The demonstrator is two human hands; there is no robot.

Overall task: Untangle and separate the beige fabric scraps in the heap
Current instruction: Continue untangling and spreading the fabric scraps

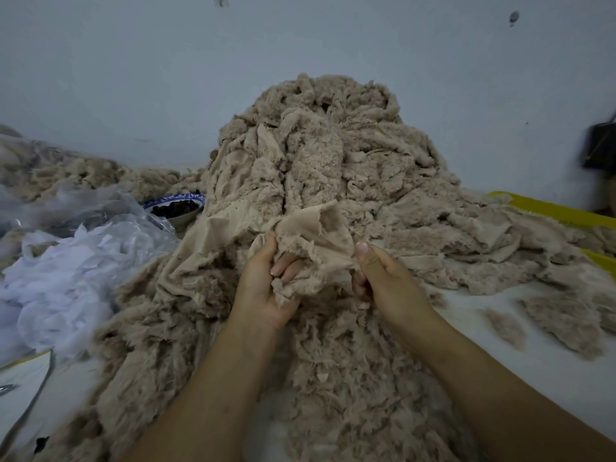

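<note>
Starting at the nine o'clock edge of the view, a clear plastic bag [70, 258] lies crumpled and stuffed with white shreds. Behind it, toward ten o'clock, a low bank of beige scraps [66, 168] runs along the foot of the pale wall [133, 78]. Just right of the bag, a blue-and-white bowl [181, 199] holding something dark sits right against the left skirt of the heap [320, 145].

The heap of beige fabric scraps fills the middle. It peaks at twelve o'clock against the wall and spreads down to six o'clock, where it passes under both forearms. Fluffy pile sides and smooth backing sides are mixed together in it.

At the centre, the left hand [263, 285] is turned palm up, with its fingers curled round the frayed left edge of one beige scrap [316, 241], which is bunched in the palm. That scrap is raised just above the front slope of the heap. It spans across to three o'clock of the left hand, where the right hand [383, 275] pinches its other edge, thumb on top and fingers folded beneath. The cloth is drawn fairly taut between the two grips, smooth side up.

Farther right, at four o'clock, loose beige tufts [506, 328] lie apart on the white surface [500, 381]. A yellow strip [550, 211] shows at three o'clock beyond the heap's right skirt. A dark object [600, 148], blurred, sits at two o'clock by the wall.
</note>
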